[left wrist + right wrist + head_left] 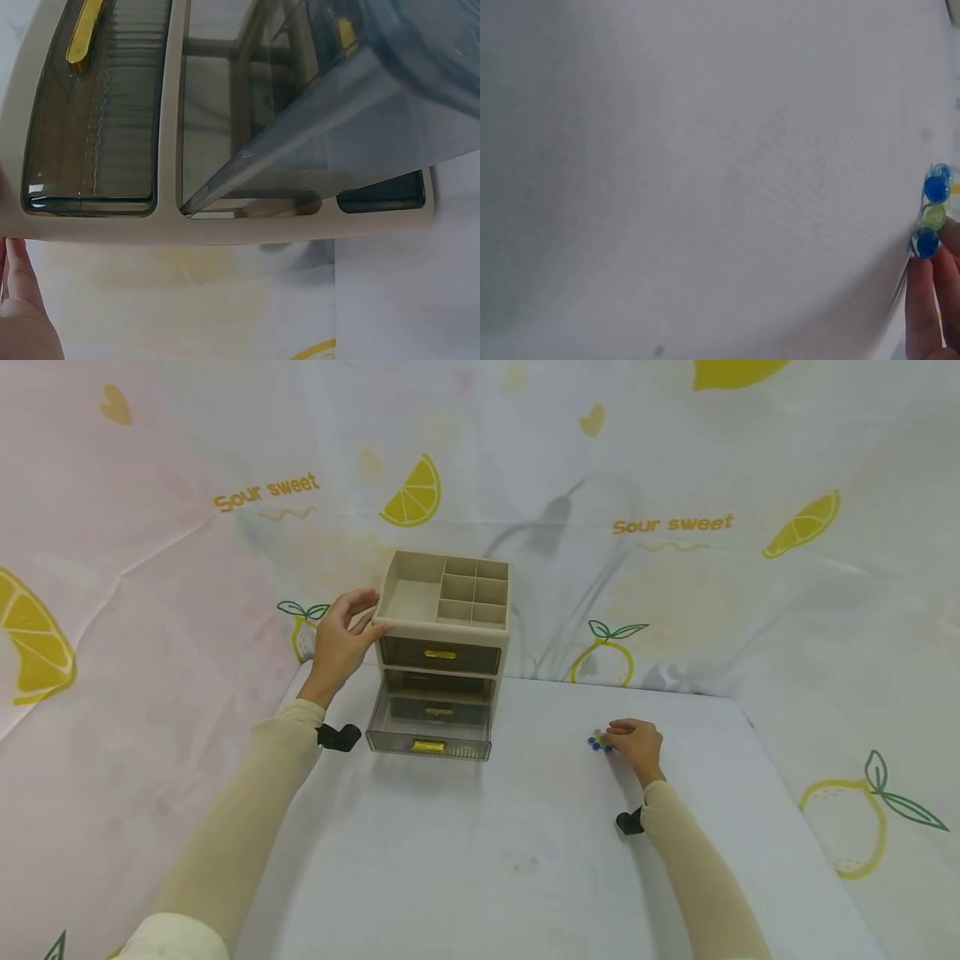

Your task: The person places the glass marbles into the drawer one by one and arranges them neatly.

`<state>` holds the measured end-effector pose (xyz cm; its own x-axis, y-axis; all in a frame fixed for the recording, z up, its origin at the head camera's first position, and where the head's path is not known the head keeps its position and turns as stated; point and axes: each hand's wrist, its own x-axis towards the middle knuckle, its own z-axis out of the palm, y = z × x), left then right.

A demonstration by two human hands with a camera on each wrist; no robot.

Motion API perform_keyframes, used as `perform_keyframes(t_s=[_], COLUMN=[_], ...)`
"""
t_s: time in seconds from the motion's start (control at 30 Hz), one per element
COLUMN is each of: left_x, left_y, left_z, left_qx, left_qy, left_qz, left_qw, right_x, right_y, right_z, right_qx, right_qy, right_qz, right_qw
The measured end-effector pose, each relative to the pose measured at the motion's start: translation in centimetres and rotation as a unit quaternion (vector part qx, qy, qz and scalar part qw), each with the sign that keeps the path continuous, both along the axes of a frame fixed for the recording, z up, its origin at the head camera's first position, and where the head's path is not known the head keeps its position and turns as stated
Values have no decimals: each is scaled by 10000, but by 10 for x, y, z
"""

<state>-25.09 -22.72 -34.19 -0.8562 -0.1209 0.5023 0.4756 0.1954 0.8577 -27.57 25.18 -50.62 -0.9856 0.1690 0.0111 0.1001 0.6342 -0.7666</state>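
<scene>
Right hand (637, 745) rests on the white tabletop (525, 843), well right of the beige drawer organizer (442, 643). Its fingers are curled down over a small cluster of glass beads (598, 742) — blue and pale green — lying just at the fingertips' left side. In the right wrist view the beads (932, 212) sit in a short row, running away from the fingertip (922, 300) that touches the nearest blue one; whether the thumb closes a pinch cannot be told.

Left hand (341, 639) holds the organizer's upper left corner, thumb on the top rim, fingers spread against the side. The bottom drawer (429, 731) stands pulled out towards the person — it lies left of the beads, with bare table between.

The left wrist view alone shows the open drawer's smoky wall (330, 127) up close; the head view alone shows both hands together.
</scene>
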Motion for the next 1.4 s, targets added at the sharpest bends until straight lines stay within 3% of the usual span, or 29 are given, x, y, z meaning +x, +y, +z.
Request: perform_keyframes(t_s=[0.4,0.7,0.9,1.4], left_x=[-2,0,-1,-1], left_y=[0,-1,-1,-1], left_z=[-1,-2,-2,-2], left_qx=[76,1,66,31], left_qy=[3,-5,9,23], left_qz=[-28,-17,-26,-16], left_qw=[10000,10000,10000,10000], right_x=[-2,-1,-2,0], right_y=[-5,-5,-5,-18], right_z=[1,-1,-1,18], right_qx=[91,148,100,-484], right_qy=[181,199,487,685], right_qz=[135,-9,-121,-8], right_qw=[9997,9997,9987,9965])
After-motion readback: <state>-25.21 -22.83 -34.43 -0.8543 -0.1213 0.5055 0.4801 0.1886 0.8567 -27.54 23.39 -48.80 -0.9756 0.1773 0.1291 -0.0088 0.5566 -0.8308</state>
